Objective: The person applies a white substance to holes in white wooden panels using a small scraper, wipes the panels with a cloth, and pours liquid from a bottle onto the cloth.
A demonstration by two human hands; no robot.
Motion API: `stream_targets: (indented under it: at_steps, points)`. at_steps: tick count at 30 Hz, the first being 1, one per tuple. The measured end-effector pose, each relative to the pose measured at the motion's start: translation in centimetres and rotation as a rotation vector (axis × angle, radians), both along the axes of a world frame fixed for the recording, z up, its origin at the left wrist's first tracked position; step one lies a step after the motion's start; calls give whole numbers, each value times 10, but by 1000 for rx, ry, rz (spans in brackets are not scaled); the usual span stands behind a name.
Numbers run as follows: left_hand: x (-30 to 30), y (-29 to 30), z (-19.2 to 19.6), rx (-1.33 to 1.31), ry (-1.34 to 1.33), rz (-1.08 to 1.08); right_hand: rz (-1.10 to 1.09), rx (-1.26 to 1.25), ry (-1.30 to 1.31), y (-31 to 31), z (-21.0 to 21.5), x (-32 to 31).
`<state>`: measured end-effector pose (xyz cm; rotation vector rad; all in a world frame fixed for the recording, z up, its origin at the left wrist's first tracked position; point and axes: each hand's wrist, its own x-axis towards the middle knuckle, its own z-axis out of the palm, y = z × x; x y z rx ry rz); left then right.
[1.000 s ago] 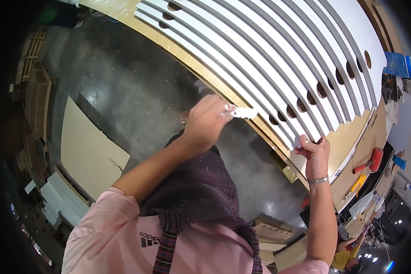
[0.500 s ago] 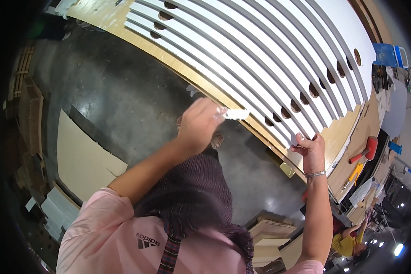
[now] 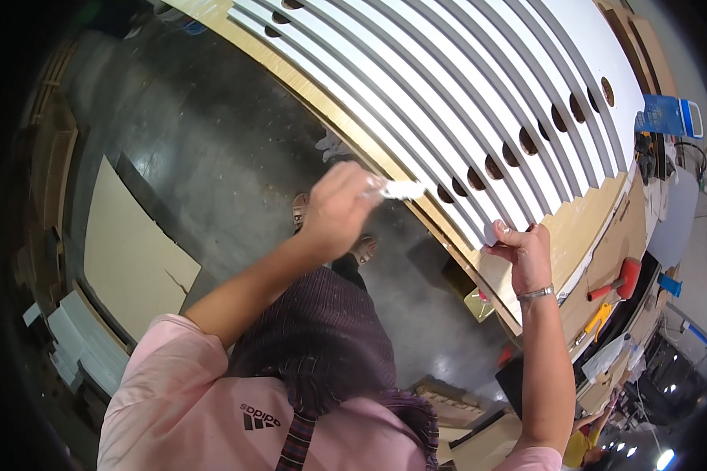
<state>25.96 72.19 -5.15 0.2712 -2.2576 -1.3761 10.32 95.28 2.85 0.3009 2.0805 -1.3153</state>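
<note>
My left hand (image 3: pixel 339 206) is closed around a short, flat white piece (image 3: pixel 403 190) with a ragged edge. Its kind is unclear; white smears mark my fingertips. This piece hovers by the near edge of the workbench (image 3: pixel 353 129). White panels (image 3: pixel 416 102) with grey edges lie overlapped like steps on the bench, their dark round cutouts partly covered. At the panels' near right ends, my right hand (image 3: pixel 524 250) grips a panel end, thumb on top; the fingers underneath are partly hidden.
Right of the panels lie a red-handled mallet (image 3: pixel 627 279), a yellow utility knife (image 3: pixel 595 322) and a blue container (image 3: pixel 658 118). A pale board (image 3: pixel 130 251) rests on the floor at left. Another person in yellow (image 3: pixel 580 449) shows at lower right.
The view has shifted, so the panels and bench appear slightly farther left. My left hand still holds the white piece near the bench edge. My right hand stays at the panel ends.
</note>
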Motion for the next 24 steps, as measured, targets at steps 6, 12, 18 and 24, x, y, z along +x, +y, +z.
stream_targets:
  at_steps: [6,12,18,24]
  points:
    - [0,15,-9,-3,45,205,66,-6,0,4,-2,-2]
    - [1,29,-12,-31,95,174,107,8,2,9,-6,-6]
    - [0,39,-19,27,158,79,115,5,14,11,-9,-7]
    - [4,58,-15,8,75,73,144,20,-19,13,-10,-11]
